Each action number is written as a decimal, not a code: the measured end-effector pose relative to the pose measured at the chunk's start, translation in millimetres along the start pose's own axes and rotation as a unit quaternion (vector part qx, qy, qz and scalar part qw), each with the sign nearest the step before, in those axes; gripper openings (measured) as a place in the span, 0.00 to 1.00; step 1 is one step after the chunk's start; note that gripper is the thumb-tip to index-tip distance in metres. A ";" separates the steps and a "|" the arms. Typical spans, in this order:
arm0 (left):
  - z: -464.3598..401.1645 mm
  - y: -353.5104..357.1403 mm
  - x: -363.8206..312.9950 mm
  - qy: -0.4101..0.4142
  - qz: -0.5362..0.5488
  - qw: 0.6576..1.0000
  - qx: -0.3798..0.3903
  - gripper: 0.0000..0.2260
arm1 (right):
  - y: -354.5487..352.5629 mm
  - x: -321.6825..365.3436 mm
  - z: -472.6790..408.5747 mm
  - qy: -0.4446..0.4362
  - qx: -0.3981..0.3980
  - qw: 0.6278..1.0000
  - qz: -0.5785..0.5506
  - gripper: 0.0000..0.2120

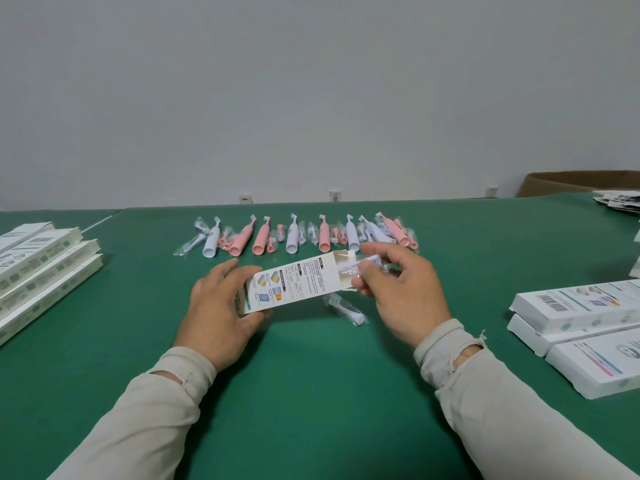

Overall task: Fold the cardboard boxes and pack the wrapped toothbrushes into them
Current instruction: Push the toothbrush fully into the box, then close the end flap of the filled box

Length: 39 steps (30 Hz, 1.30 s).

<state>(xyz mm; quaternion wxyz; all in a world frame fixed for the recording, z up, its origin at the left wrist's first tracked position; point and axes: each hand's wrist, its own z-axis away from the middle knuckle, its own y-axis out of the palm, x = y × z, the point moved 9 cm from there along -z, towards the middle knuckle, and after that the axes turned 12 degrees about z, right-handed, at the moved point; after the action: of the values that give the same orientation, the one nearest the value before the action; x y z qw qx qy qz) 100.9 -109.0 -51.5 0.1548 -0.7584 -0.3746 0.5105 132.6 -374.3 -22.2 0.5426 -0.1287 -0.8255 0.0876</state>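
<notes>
Currently the left hand (221, 299) grips the closed end of the white printed cardboard box (294, 284), held just above the green table (311, 393); right hand (398, 289) pinches a clear-wrapped white brush head (360, 264) at the box's open mouth; risk: loose wrapper snags on the open flap (341, 255), buckling it; second wrapped brush head (344, 308) lies below, possibly forgotten.

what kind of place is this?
Likely a small hand-packing workshop, not a home. A green table holds a row of wrapped toothbrushes, flat boxes stacked on one side and packed boxes on the other.
</notes>
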 end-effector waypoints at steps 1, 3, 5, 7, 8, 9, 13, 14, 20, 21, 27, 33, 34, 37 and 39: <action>0.2 0.5 -0.5 0.001 0.001 1.000 0.001 0.28 | -2.2 -1.1 -0.2 0.000 -0.015 1.000 0.019 0.12; 0.4 1.0 -1.0 0.003 0.001 1.000 0.001 0.28 | -8.9 -3.0 -0.8 0.007 -0.054 0.997 0.051 0.13; 0.4 1.0 -0.8 0.004 0.001 1.000 0.001 0.28 | -16.7 -5.0 -0.9 0.023 -0.094 0.994 0.053 0.13; 0.2 0.5 0.0 0.003 0.001 1.000 0.000 0.28 | -22.0 -6.3 -0.4 0.033 -0.116 0.990 0.073 0.11; 0.1 0.3 0.2 0.003 -0.001 1.000 0.000 0.28 | -22.1 -6.6 0.4 0.038 -0.113 0.990 0.081 0.09; 0.0 0.3 0.6 0.003 -0.002 1.000 0.000 0.28 | -20.4 -6.5 1.3 0.041 -0.105 0.990 0.085 0.08; 0.5 0.6 1.2 -0.001 -0.002 1.000 -0.001 0.28 | -14.9 -1.4 4.9 0.035 -0.079 0.993 0.081 0.07; 0.4 0.6 1.0 -0.001 -0.001 1.000 -0.001 0.28 | -12.3 0.6 4.8 0.028 -0.065 0.995 0.074 0.06; 0.1 0.6 -2.0 0.007 -0.005 1.000 0.001 0.28 | 14.0 2.2 6.9 -0.014 0.056 0.979 0.195 0.10; 0.4 0.7 -3.5 0.011 -0.003 1.000 0.000 0.28 | 15.9 2.6 7.1 -0.015 0.058 0.978 0.202 0.11; 1.9 5.1 -10.5 0.034 0.003 0.999 0.007 0.26 | 45.8 -0.2 15.6 -0.006 0.183 0.972 0.150 0.18; -1.8 -12.1 8.8 -0.033 -0.029 0.998 -0.049 0.26 | -17.1 -31.8 -10.1 0.042 -0.065 0.988 0.134 0.08; -1.9 -13.7 11.0 -0.040 -0.031 0.997 -0.055 0.26 | -10.4 -39.3 -11.5 0.042 -0.032 0.982 0.179 0.08; -1.3 -14.1 12.5 -0.046 -0.029 0.997 -0.058 0.26 | 12.6 -48.5 -10.2 0.043 0.042 0.965 0.254 0.03; -1.4 -12.5 12.1 -0.045 -0.030 0.997 -0.053 0.26 | 20.4 -44.4 -10.4 0.041 0.052 0.958 0.281 0.01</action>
<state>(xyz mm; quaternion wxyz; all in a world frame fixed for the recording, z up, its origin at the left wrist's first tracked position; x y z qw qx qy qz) 99.5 -91.6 -51.1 0.1124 -0.7302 -0.4307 0.5184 161.3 -368.5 -62.7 0.5354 -0.3300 -0.7275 0.2742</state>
